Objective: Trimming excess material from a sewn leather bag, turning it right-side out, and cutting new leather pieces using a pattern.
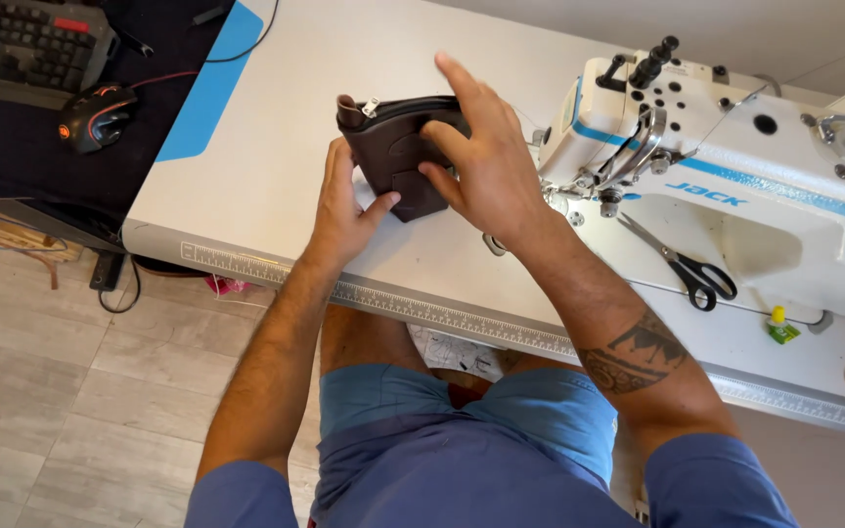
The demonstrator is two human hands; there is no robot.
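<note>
- Two hands work one dark brown zipped pouch (398, 156), held just above the white table (276, 166), directly left of the sewing machine (735, 186).
- Table: a ruler strip runs along its near edge; pouch sits over its middle, near the machine's needle end.
- Sewing machine: white with a blue stripe, needle end just beside the right hand (486, 161). Risk: knuckles or the pouch could catch the needle area if the hand drifts right.
- Left hand (344, 210): fingers together behind the pouch's left edge, thumb pressed on its lower front. Grip is clamped on the pouch.
- Right hand: thumb and middle fingers pinch the pouch's right side; index finger stretched out free above it. Risk: pinch looks light, so the pouch may twist or slip.
- Pouch: zip pull at top left; whether the zip is fully closed cannot be judged from this angle.
- Scissors (682, 259): lying on the machine bed, well apart from both hands, blades pointing towards the needle.
- Mouse (95, 115) and keyboard (26, 44): on a dark mat, far left, clear of the work.
- Small yellow-capped bottle (781, 326): right of the scissors, no obstruction.
</note>
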